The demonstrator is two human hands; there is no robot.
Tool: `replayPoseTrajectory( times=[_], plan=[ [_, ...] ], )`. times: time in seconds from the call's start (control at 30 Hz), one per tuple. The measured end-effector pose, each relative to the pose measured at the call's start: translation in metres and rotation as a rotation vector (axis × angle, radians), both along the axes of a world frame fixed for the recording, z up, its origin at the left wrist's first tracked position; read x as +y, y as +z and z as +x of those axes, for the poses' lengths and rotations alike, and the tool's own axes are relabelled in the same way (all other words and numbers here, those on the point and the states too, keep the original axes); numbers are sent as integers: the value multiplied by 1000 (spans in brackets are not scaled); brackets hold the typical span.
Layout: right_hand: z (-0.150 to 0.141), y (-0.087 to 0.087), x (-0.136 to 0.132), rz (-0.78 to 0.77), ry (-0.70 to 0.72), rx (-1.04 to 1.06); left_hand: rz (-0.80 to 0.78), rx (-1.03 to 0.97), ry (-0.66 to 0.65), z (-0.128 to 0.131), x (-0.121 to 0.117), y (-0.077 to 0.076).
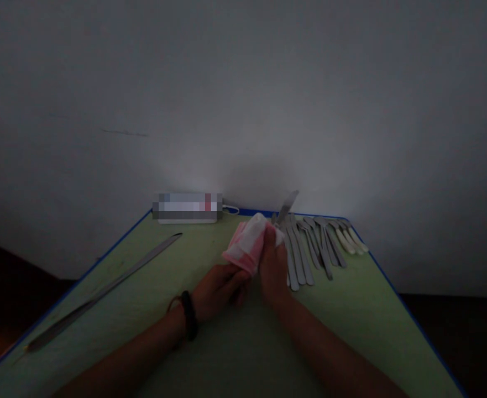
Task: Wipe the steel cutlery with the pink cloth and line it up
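A pink-and-white cloth (pixel 247 243) is bunched between my two hands. My right hand (pixel 274 265) is closed on its right side, thumb up. Beyond the thumb, the blade of a table knife (pixel 288 205) sticks out, slanting up and right. The rest of the knife is covered by cloth and fingers. My left hand (pixel 222 287) is closed at the cloth's lower edge, in line with the blade; its exact hold on the handle is hidden. Just right of my right hand lie several table knives (pixel 299 257), side by side.
Farther right lie metal forks and spoons (pixel 324 243) and white-handled cutlery (pixel 349 240). A long, thin dark strip (pixel 114 287) lies diagonally on the left. A blurred-out white box (pixel 187 209) with a cable stands at the back against the wall. The green table has blue edges (pixel 409 309).
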State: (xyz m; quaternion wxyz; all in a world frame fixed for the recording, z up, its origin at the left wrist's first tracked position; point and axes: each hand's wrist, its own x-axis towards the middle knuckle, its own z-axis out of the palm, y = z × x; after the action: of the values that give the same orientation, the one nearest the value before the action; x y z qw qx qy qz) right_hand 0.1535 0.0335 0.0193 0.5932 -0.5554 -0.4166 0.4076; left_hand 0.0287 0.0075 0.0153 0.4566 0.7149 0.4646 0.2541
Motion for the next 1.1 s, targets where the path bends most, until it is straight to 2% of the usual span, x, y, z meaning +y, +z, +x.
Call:
replayPoseTrajectory(
  times=[0.2,0.33,0.53,0.63,0.73,0.87,0.97,1.1],
  plan=[
    [-6,2,-7,56,84,29,16,9,45,2,-1,2],
    [-1,10,-2,72,79,55,-15,-16,-11,-3,0,0],
    [23,28,17,115,-74,27,-175,-130,-106,-10,4,-2],
    [39,38,25,123,-164,-43,-208,-173,-113,-11,5,-2],
    [57,50,33,204,-223,-76,-219,-196,-132,-11,4,-2],
    [75,63,43,278,-292,82,-208,-192,-206,-10,3,-5],
    [78,67,44,312,-329,180,-188,-144,-174,-8,2,-6],
    [66,66,35,290,-339,100,-130,-33,-127,-3,0,-4]
  ],
)
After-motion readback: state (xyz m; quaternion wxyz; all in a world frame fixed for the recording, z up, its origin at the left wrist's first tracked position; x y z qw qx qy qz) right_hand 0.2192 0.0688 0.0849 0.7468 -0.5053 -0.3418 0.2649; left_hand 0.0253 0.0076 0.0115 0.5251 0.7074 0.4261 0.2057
